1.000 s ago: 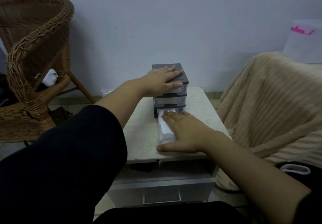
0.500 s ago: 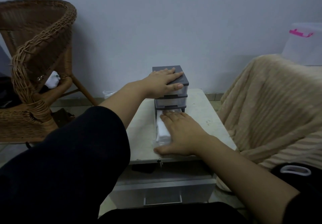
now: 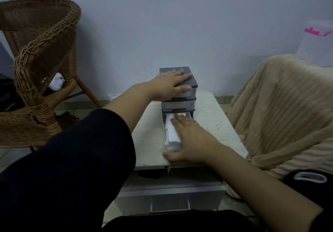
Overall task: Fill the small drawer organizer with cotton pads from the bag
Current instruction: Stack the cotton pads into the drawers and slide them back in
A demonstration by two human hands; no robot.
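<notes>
A small grey drawer organizer (image 3: 180, 103) with clear drawers stands at the back of a white side table (image 3: 149, 141). My left hand (image 3: 173, 85) rests flat on its top, thumb against the upper drawer front. The bottom drawer (image 3: 164, 129) is pulled out toward me and holds white cotton pads (image 3: 171, 134). My right hand (image 3: 191, 138) lies flat over the pads with straight fingers, its thumb at the drawer's near end. A crumpled clear bag (image 3: 113, 96) shows behind the table, left of my forearm.
A wicker chair (image 3: 41, 69) stands at the left with a white cloth on its seat. A beige blanket (image 3: 284, 109) covers furniture at the right, with a clear storage box (image 3: 317, 42) behind it. The table's own drawer (image 3: 170, 201) is below.
My right hand has slid a little toward the organizer over the pads, and less of the pulled-out drawer shows. My left hand stays on the organizer's top.
</notes>
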